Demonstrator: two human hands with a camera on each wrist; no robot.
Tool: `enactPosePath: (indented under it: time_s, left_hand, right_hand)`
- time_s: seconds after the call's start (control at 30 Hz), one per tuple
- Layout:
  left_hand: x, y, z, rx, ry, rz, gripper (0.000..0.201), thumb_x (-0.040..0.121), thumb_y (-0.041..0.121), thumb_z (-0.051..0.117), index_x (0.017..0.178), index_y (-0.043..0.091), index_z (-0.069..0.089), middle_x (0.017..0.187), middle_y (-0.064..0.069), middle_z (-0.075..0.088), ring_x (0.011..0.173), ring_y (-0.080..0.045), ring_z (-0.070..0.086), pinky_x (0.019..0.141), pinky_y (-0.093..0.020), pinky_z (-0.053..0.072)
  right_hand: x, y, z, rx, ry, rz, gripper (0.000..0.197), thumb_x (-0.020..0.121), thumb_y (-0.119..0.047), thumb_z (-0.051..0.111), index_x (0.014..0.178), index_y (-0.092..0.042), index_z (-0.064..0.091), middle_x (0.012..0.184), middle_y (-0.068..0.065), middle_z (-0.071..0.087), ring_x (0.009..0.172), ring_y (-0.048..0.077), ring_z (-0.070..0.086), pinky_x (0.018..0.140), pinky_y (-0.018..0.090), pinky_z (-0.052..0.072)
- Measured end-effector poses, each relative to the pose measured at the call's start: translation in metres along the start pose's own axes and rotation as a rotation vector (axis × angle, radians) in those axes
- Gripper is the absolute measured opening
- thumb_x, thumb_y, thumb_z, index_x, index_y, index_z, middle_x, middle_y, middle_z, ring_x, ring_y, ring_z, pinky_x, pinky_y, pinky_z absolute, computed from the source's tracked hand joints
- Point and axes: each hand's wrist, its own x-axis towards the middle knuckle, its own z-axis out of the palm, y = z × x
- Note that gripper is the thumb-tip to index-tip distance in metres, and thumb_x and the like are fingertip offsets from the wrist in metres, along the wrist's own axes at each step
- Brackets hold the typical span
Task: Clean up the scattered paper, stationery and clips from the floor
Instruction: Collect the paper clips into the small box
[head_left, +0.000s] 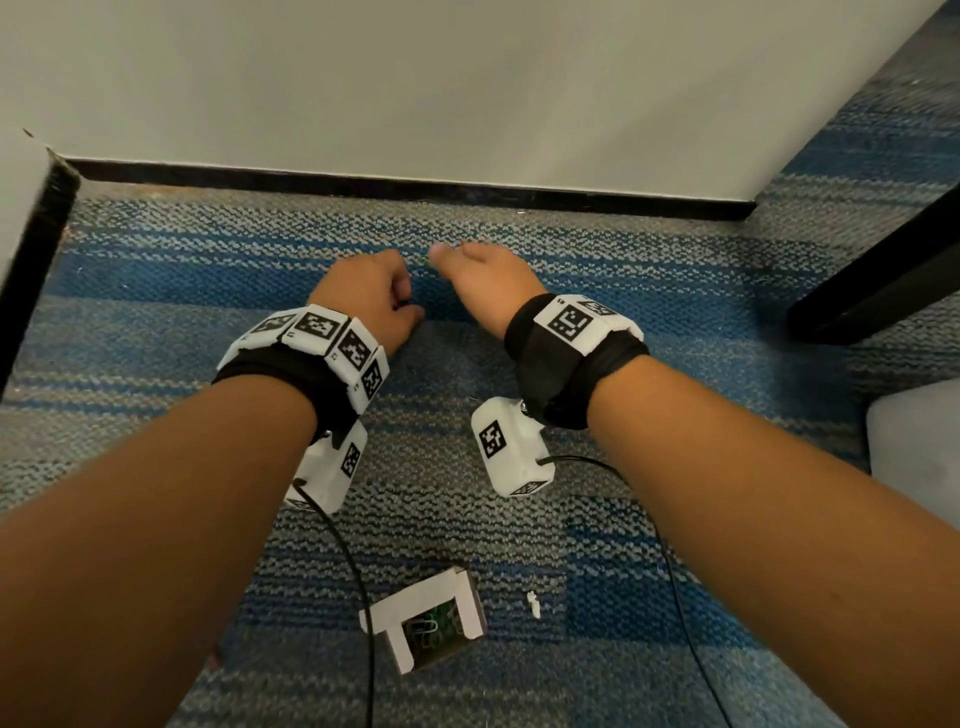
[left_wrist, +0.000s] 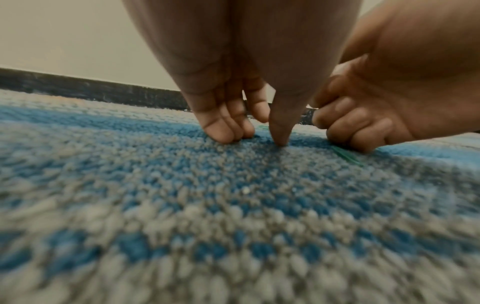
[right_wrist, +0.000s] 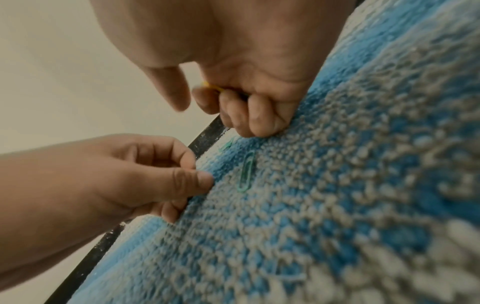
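My left hand (head_left: 387, 291) and right hand (head_left: 462, 270) are down on the blue and grey carpet (head_left: 519, 499), close to the wall. In the right wrist view my right hand (right_wrist: 207, 102) has its fingers curled round a yellow paper clip (right_wrist: 211, 86). A green paper clip (right_wrist: 246, 174) lies flat on the carpet between the hands, and a second green clip (right_wrist: 227, 145) lies just beyond it. My left hand (right_wrist: 197, 170) is curled, its thumb tip pressing the carpet beside the green clip; I see nothing held in it. Near me stands a small open cardboard box (head_left: 426, 618) with clips inside.
A white wall with a black baseboard (head_left: 415, 187) runs just past the hands. A black furniture leg (head_left: 872, 280) slants in at the right, a dark edge (head_left: 31, 249) at the left. A white paper scrap (head_left: 533, 603) lies right of the box. Wrist camera cables trail over the carpet.
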Motion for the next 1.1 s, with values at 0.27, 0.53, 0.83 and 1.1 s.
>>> enactPosePath:
  time_s: [0.27, 0.53, 0.83, 1.1]
  left_hand:
    - [0.001, -0.001, -0.003, 0.069, -0.090, 0.049, 0.064, 0.086, 0.020, 0.062, 0.142, 0.026, 0.031, 0.104, -0.007, 0.054, 0.098, -0.027, 0.053, 0.085, -0.035, 0.041]
    - [0.020, 0.014, 0.009, 0.206, -0.018, -0.036, 0.034, 0.092, 0.025, 0.053, 0.125, 0.023, 0.049, 0.126, -0.016, 0.049, 0.112, -0.038, 0.052, 0.090, -0.046, 0.045]
    - [0.003, 0.012, 0.010, 0.035, 0.119, 0.016, 0.008, 0.082, 0.017, 0.058, 0.080, 0.009, 0.055, 0.088, -0.016, 0.060, 0.083, -0.033, 0.056, 0.071, -0.038, 0.046]
    - [-0.046, -0.014, -0.006, -0.161, 0.105, -0.049, 0.041, 0.072, 0.013, 0.066, 0.053, 0.015, 0.030, 0.051, -0.001, 0.030, 0.049, -0.015, 0.029, 0.049, -0.027, 0.026]
  right_hand:
    - [0.007, 0.017, 0.001, 0.240, 0.105, 0.137, 0.026, 0.096, -0.022, 0.033, 0.073, -0.025, 0.046, 0.064, -0.005, 0.042, 0.052, 0.010, 0.036, 0.042, 0.022, 0.026]
    - [-0.014, 0.013, -0.004, -0.259, 0.015, -0.047, 0.012, 0.088, -0.024, 0.055, 0.099, -0.022, 0.059, 0.096, 0.006, 0.064, 0.088, 0.025, 0.059, 0.072, 0.026, 0.043]
    - [-0.028, 0.021, -0.009, -0.546, -0.067, -0.038, 0.029, 0.080, -0.035, 0.070, 0.092, -0.016, 0.052, 0.104, 0.010, 0.062, 0.100, 0.027, 0.056, 0.077, 0.033, 0.044]
    - [-0.040, 0.021, 0.003, -0.662, -0.131, -0.022, 0.032, 0.095, -0.027, 0.049, 0.117, -0.005, 0.042, 0.114, 0.019, 0.057, 0.104, 0.037, 0.056, 0.073, 0.036, 0.040]
